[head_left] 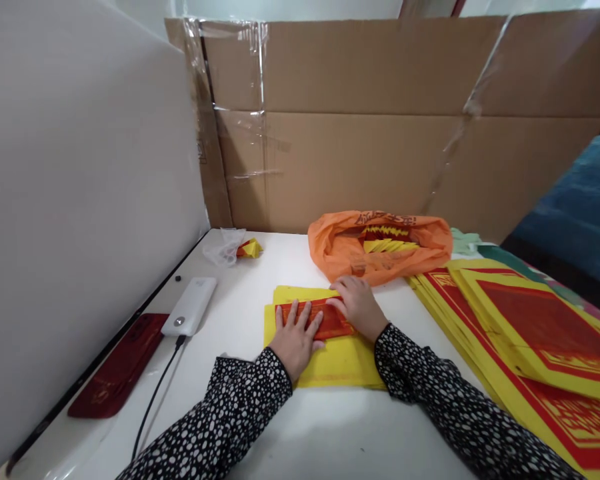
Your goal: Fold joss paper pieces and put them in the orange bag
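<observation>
Yellow paper sheets (337,367) lie on the white table in front of me, with a red printed panel (336,327) showing on the upper part, where the paper looks folded. My left hand (294,341) rests flat on the red panel's left half, fingers spread. At the panel's upper right edge, my right hand (361,308) has its fingers curled over the paper, thumb pointing left along the red. Its fingertips partly hide that corner. Just beyond sits an orange plastic bag (330,247) holding folded yellow and red paper pieces (390,245).
Large yellow and red printed sheets (555,327) are stacked at the right. On the left are a white power bank (195,300) with a black cable (155,393) and a dark red phone (123,370). A clear bag (225,248) lies behind them. Cardboard (360,147) walls the back.
</observation>
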Action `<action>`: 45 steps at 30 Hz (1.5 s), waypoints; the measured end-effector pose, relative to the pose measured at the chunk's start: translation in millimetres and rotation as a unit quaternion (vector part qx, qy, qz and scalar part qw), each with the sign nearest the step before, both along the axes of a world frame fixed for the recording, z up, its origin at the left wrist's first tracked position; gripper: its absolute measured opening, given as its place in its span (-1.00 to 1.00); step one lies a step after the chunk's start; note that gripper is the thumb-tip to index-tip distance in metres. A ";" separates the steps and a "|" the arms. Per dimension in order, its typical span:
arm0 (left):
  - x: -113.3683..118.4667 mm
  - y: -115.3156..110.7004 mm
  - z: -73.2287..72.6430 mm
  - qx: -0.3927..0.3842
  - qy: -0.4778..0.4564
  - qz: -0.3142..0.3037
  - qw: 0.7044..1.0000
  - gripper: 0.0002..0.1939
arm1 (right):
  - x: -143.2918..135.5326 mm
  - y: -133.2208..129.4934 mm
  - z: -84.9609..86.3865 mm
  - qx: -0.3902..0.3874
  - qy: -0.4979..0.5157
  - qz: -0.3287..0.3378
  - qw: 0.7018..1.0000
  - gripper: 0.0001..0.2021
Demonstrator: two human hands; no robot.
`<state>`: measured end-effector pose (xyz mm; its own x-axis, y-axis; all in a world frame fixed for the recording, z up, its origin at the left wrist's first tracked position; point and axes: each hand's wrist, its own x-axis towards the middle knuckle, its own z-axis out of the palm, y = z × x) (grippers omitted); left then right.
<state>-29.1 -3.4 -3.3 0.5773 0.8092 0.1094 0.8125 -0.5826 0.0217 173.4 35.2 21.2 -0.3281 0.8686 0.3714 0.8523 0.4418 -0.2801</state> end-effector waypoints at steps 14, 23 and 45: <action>-18.9 9.1 -12.1 0.048 -0.014 -0.094 0.994 -0.06 | -11.0 -87.4 -23.5 -0.109 -0.090 0.089 0.986 -0.12; -42.7 10.8 -6.9 0.035 -0.021 -0.192 0.981 -0.15 | -0.8 -107.5 -13.3 -0.196 -0.098 -0.004 0.976 -0.12; -81.7 24.3 -3.7 0.068 -0.032 -0.273 0.959 -0.49 | -14.2 -81.7 15.4 -0.003 -0.034 0.044 0.998 -0.57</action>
<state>-110.8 20.9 -7.0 0.8992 0.3644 0.2421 0.3853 -0.9218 -0.0438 159.2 -46.5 36.6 -0.4268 0.8381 0.3398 0.8279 0.5133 -0.2261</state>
